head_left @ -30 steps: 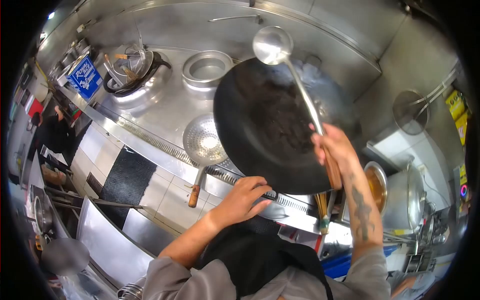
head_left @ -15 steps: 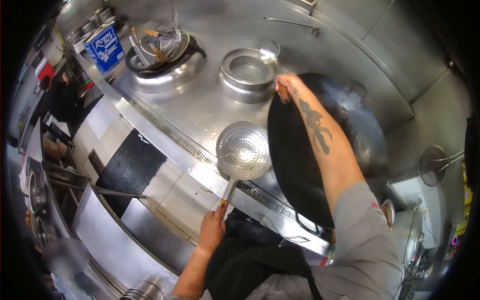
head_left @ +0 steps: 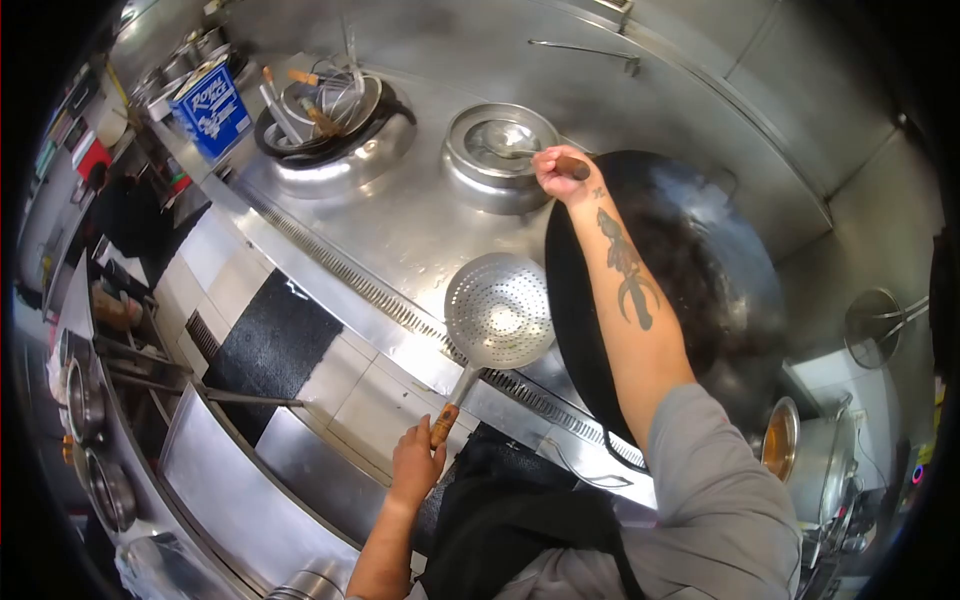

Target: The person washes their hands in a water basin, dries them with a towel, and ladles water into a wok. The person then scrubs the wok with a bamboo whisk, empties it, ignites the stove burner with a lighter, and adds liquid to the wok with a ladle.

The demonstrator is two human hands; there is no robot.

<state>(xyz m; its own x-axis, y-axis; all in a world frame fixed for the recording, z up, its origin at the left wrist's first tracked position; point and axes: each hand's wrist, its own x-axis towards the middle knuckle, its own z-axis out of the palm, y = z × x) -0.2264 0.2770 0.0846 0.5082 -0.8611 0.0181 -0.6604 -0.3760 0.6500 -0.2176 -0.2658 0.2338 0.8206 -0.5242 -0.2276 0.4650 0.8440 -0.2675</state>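
Note:
My right hand (head_left: pixel 560 172) is closed around the wooden handle of a ladle (head_left: pixel 508 140). The ladle's bowl is down inside the round steel pot (head_left: pixel 455 150) on the counter. A large perforated skimmer (head_left: pixel 497 305) rests over the counter's front edge, its wooden handle pointing toward me. Beside the end of that handle is my left hand (head_left: pixel 417 460), fingers loosely extended and not wrapped around it; light contact is hard to tell. Under my right forearm sits a big dark wok (head_left: pixel 700 260).
At the back left, a bowl of utensils (head_left: pixel 340 105) sits on a steel stand near a blue tin (head_left: pixel 212 108). A slotted drain (head_left: pixel 330 265) runs along the counter front. A strainer (head_left: pixel 872 325) hangs at right. Another person (head_left: pixel 130 215) is at far left.
The ladle's bowl has gone from above the pot's rim down into it, and my right hand has turned. My left hand has loosened and slipped back from the skimmer handle.

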